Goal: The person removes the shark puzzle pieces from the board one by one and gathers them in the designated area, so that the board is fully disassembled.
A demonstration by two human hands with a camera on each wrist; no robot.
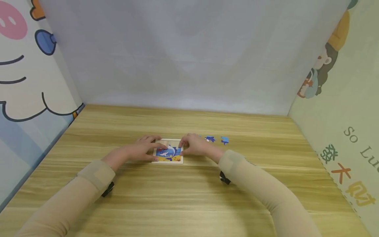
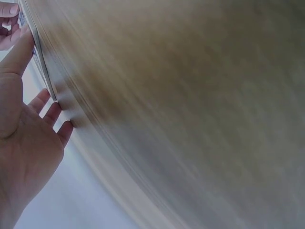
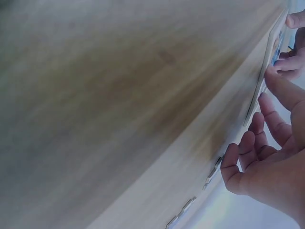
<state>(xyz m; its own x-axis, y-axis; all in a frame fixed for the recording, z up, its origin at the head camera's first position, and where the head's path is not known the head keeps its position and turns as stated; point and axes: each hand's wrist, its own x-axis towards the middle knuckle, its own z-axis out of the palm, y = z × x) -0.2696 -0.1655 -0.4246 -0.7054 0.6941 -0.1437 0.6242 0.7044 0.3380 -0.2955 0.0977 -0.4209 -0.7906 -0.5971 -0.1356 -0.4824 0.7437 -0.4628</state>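
Pale cloth (image 1: 186, 56) lines the far edge of the desk (image 1: 165, 197); left hand (image 1: 145, 148) and right hand (image 1: 194, 144), fingers parted, touch and partly cover the puzzle board (image 1: 170, 162), loose pieces (image 1: 210, 139) lying rightward.

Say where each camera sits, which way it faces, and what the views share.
Head: worn on the head, facing forward and down at the table, puzzle and loose pieces; left grip, right grip and both sleeves show.
Left wrist: worn on that wrist, facing the puzzle's edge and table; left grip at picture left, part of right grip at upper left.
Right wrist: worn on that wrist, facing the puzzle's edge and table; right grip at picture right, part of left grip at upper right.
Shared: both wrist views show both grips.
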